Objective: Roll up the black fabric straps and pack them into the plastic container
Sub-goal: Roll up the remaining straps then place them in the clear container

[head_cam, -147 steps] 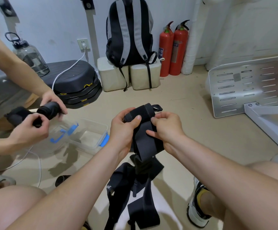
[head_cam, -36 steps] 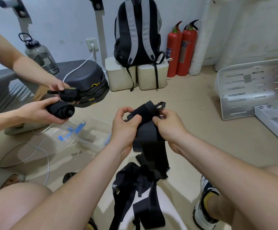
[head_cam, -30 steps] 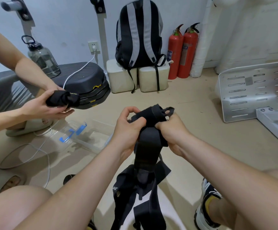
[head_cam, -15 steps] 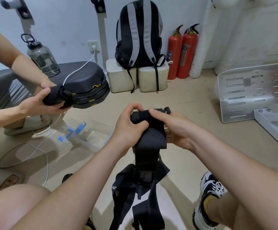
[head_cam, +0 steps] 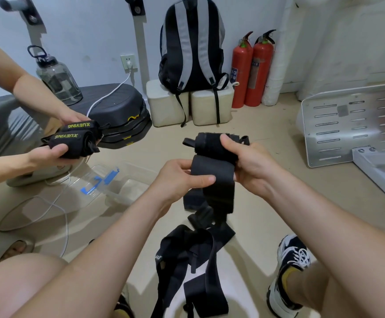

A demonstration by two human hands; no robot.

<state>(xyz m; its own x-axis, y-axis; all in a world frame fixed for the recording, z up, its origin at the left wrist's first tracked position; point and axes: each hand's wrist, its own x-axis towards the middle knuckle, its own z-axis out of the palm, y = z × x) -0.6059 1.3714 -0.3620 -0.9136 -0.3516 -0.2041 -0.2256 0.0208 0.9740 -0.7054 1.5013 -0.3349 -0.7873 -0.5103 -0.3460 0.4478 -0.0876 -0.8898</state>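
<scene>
The clear plastic container (head_cam: 127, 189) lies open on the floor (head_cam: 267, 203), towards its left side and apart from the work. The black fabric strap (head_cam: 212, 173) is partly rolled in mid-air, its long tail hanging into a tangle below. The right hand (head_cam: 249, 161) clasps the roll and the left hand (head_cam: 182, 177) pinches the flat band beneath. Slack between them would likely let the roll loosen or telescope sideways.

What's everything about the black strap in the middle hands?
The strap is wide, black, soft-looking fabric. Its top is wound into a thick roll lying sideways, a small loop poking from its left end. The right hand grips the roll; the left hand pinches the flat part just below. The rest hangs unrolled toward more straps below.
</scene>
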